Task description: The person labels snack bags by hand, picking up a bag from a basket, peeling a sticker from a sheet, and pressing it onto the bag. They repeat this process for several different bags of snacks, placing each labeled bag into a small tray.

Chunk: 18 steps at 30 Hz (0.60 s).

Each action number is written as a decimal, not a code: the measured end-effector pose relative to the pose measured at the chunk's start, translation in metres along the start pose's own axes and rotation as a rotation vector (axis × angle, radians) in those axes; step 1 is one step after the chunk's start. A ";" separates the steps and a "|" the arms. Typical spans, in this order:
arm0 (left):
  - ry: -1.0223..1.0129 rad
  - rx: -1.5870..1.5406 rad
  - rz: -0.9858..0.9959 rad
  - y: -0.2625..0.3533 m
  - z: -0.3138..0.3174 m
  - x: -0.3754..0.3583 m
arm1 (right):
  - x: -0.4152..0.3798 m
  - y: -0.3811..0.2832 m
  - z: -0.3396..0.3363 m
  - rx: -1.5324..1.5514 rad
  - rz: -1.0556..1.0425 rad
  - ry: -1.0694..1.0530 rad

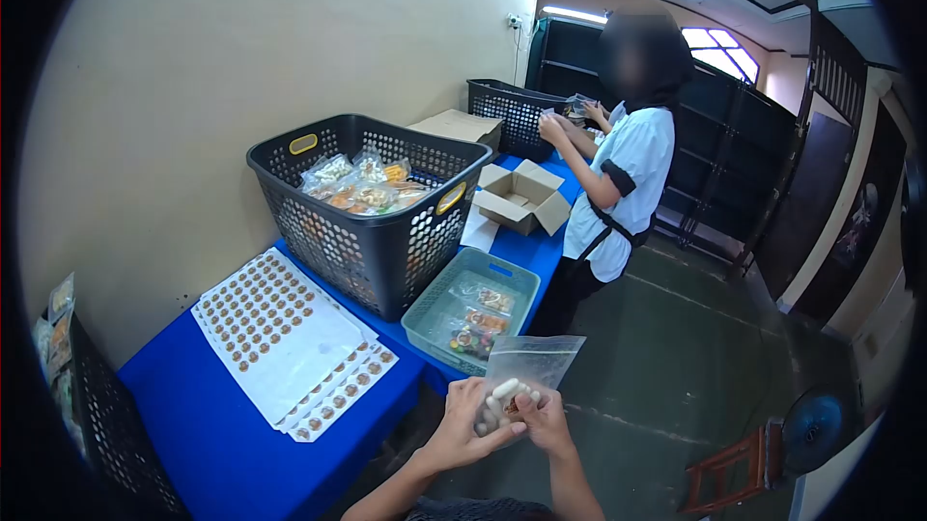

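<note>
Both hands grip a clear snack bag beside the blue table.

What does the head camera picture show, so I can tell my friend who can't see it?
Two hands, left hand and right hand, hold a clear plastic bag with small pale pieces inside. Beside them a blue table bears sticker sheets, a dark basket of packets and a teal tray. Farther off, a person works at another basket.

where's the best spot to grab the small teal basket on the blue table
Take the teal basket by its near rim, coming from above at the table's edge. The rim is bare and flared, packets lie only on its floor, and the big dark basket crowds its far side.
</note>
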<state>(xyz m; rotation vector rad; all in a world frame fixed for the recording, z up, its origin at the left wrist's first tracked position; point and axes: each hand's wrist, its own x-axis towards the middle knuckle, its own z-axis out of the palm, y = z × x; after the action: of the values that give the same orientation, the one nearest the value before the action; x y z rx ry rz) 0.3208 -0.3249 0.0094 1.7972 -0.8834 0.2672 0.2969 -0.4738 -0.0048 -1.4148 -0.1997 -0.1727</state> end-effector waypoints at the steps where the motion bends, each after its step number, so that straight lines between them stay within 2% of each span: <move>1: 0.000 -0.006 0.006 0.003 0.008 0.002 | -0.004 -0.002 -0.009 -0.014 0.064 0.030; 3: -0.052 -0.070 -0.089 0.010 0.020 0.006 | -0.010 -0.007 -0.023 -0.131 0.007 0.062; 5: -0.068 -0.063 -0.078 0.012 0.030 0.011 | -0.014 -0.006 -0.039 -0.172 0.076 0.118; 9: -0.141 -0.063 -0.126 0.011 0.044 0.021 | -0.023 -0.011 -0.056 -0.293 0.007 0.164; 11: -0.082 -0.026 -0.064 0.014 0.049 0.029 | -0.025 -0.011 -0.064 -0.313 0.018 0.146; 13: -0.090 -0.227 -0.275 0.012 0.054 0.031 | -0.024 -0.009 -0.070 -0.384 0.004 0.134; 15: -0.121 -0.201 -0.259 -0.002 0.057 0.033 | -0.022 0.006 -0.079 -0.358 0.048 0.143; 17: -0.178 -0.417 -0.401 -0.023 0.066 0.032 | -0.016 0.028 -0.084 -0.015 -0.012 0.189; 18: -0.211 -0.417 -0.418 -0.031 0.068 0.032 | -0.014 0.034 -0.087 0.078 -0.110 0.165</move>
<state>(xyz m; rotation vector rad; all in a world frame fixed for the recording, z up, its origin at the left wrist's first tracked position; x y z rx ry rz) 0.3486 -0.3944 -0.0223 1.5831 -0.6273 -0.3575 0.2943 -0.5549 -0.0528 -1.3063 -0.1468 -0.3670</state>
